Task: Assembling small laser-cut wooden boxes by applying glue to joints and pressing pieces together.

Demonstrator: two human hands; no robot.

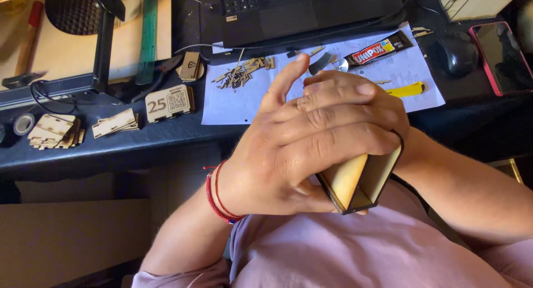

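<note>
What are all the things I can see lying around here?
wooden box piece: one, pale wood with dark edges, clasped between both hands
laptop: one, black, top centre
paper sheet: one, white, under the scraps
wood scraps: a small pile, tan, on the sheet
glue tube: one, black and red, on the sheet
utility knife: one, yellow, on the sheet
mouse: one, black, right
phone: one, pink case, far right
cut wooden parts: several stacks, tan, left
left hand: one, red wrist cords, over the piece
right hand: one, mostly hidden behind

Left hand (311,138) wrapped over small wooden box (361,179); right hand hidden beneath; laptop (311,10), glue tube (377,49) on desk (139,138).
</note>
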